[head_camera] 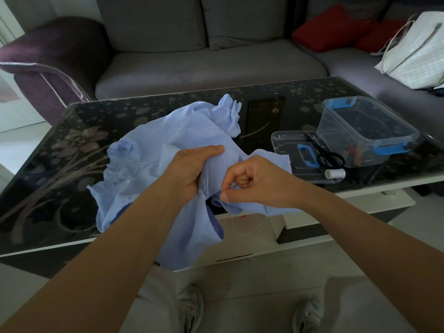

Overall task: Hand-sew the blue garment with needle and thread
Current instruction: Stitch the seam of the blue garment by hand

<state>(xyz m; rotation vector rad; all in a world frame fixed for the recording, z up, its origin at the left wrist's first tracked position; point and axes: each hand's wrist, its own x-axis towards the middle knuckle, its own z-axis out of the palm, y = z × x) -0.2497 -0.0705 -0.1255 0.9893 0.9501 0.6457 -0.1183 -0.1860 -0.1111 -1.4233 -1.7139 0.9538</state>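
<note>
The light blue garment (pixel 153 150) lies crumpled on the dark glass table (pixel 60 164), with part of it hanging over the near edge. My left hand (pixel 192 167) grips a bunched fold of the cloth, thumb on top. Just to its right, my right hand (pixel 249 181) is curled, and its thumb and forefinger pinch at the fabric where a thin white thread (pixel 249 230) loops down below the cloth. The needle itself is too small to make out.
A clear plastic box with blue clasps (pixel 367 131) stands on the table's right side. Its lid (pixel 295 150) lies beside it with black scissors (pixel 326 155) and a white thread spool (pixel 335 173) on it. A grey sofa, red cushions and a white bag lie beyond.
</note>
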